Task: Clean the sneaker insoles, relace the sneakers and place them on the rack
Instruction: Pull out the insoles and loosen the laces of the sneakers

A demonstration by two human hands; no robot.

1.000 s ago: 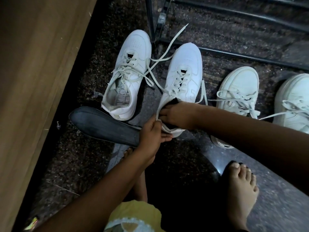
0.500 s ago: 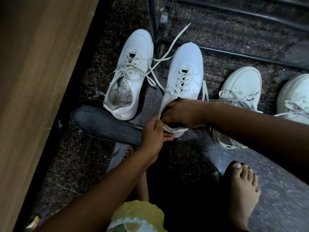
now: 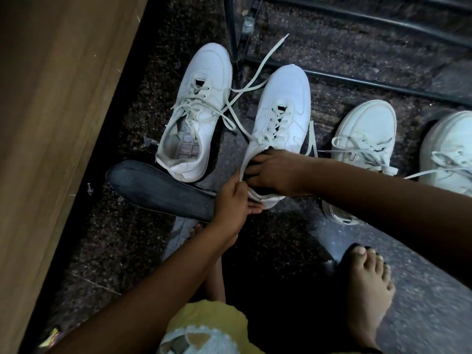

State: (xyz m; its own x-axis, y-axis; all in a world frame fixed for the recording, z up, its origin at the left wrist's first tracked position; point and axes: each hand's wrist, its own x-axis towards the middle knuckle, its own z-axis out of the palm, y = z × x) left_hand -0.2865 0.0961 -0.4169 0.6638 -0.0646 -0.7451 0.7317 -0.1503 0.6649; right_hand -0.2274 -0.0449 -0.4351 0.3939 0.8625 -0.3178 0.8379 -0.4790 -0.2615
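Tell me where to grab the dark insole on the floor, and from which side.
Probably pinch the dark insole at its near long edge toward the rounded left end, coming from the person's side. It lies flat and thin; the leftmost sneaker overlaps its far edge with its heel, and the left hand covers its right end.
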